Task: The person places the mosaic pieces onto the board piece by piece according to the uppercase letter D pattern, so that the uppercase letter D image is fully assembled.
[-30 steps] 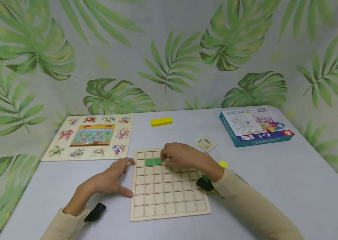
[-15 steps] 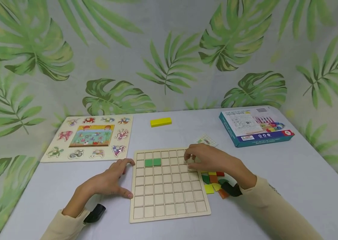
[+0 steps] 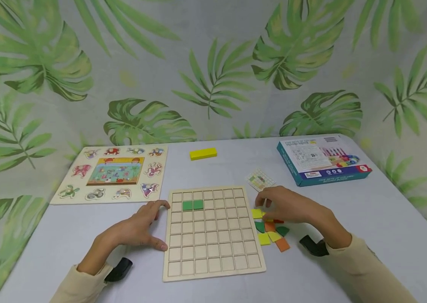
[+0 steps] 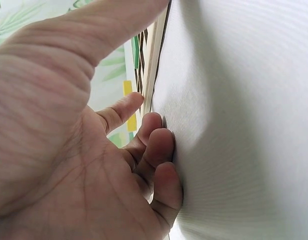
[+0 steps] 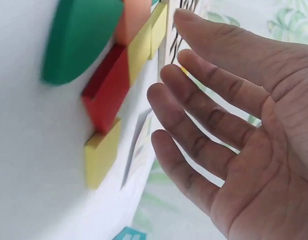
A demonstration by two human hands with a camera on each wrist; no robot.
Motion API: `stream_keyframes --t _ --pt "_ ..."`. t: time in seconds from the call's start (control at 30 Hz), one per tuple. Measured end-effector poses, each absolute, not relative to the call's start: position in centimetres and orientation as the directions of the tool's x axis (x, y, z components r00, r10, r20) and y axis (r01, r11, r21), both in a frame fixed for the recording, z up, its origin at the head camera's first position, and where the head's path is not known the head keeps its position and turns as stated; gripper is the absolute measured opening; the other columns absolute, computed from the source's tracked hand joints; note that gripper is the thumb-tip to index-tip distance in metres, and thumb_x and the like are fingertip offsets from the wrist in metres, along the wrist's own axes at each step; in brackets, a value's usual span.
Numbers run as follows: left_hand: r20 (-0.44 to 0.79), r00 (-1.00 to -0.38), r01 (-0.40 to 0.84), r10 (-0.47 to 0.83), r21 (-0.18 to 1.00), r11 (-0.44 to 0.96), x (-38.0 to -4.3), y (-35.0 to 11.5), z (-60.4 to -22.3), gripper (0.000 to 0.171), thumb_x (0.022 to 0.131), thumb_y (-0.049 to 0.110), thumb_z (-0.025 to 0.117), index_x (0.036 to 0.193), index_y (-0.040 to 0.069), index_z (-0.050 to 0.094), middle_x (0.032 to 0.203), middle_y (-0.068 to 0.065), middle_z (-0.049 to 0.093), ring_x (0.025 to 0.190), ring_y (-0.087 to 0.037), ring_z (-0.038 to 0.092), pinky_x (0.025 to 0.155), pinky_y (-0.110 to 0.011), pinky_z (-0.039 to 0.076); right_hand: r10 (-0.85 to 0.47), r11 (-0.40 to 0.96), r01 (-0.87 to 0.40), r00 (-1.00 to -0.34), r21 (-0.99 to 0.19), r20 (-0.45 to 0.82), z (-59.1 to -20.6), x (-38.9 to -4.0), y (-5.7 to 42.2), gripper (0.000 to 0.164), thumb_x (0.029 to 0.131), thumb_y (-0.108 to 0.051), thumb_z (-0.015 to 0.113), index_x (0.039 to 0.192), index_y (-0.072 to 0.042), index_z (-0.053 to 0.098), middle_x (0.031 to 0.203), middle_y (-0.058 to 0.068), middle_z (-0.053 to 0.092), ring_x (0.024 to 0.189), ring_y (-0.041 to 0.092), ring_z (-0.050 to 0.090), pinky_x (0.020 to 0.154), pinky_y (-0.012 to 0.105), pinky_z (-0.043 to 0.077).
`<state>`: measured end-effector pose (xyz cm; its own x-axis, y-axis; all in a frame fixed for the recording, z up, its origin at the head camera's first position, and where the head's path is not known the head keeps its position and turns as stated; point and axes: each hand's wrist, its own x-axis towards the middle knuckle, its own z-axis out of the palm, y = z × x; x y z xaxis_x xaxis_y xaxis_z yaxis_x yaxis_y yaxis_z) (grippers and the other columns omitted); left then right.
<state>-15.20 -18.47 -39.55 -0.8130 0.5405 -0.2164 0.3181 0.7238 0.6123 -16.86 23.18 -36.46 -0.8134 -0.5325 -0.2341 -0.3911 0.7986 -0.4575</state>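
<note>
A wooden grid board (image 3: 211, 241) lies on the white table, with two green square tiles (image 3: 192, 205) side by side in its second row. Against the board's left edge rests my left hand (image 3: 137, 225), thumb and forefinger spread along the rim. Loose tiles in yellow, green, orange and red, among them an orange square (image 3: 282, 244), lie beside the board's right edge. Over the far part of this pile hovers my right hand (image 3: 290, 206), fingers gently bent and holding nothing. From the right wrist, a red tile (image 5: 109, 90) and a green rounded piece (image 5: 84, 40) show near the fingers.
A small pattern card (image 3: 260, 179) lies behind the loose tiles. Farther right is a teal-edged box (image 3: 323, 162). At the back stands a yellow block (image 3: 203, 154), and an animal picture puzzle (image 3: 109, 195) occupies the left rear.
My right hand has moved right, from the board's second row beside the green tiles to above the loose tiles. My left hand has stayed at the board's left edge.
</note>
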Motion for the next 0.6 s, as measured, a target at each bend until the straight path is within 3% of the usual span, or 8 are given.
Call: stream_keyframes --t 0.6 --pt "-0.213 -0.821 0.313 0.529 0.608 0.730 -15.0 -18.3 -39.4 0.097 0.064 0.044 0.093 0.138 0.015 0.038 0.112 -0.008 0.047 0.104 -0.025 0.041 0.088 -0.043 0.039 -0.586 0.752 -0.407 -0.772 -0.518 -0.245 -37.3 -17.0 24.6 0.024 0.085 -0.014 0.080 0.106 -0.016 0.068 0.096 -0.006 0.066 0.086 0.012 0.057 0.083 0.032 0.052"
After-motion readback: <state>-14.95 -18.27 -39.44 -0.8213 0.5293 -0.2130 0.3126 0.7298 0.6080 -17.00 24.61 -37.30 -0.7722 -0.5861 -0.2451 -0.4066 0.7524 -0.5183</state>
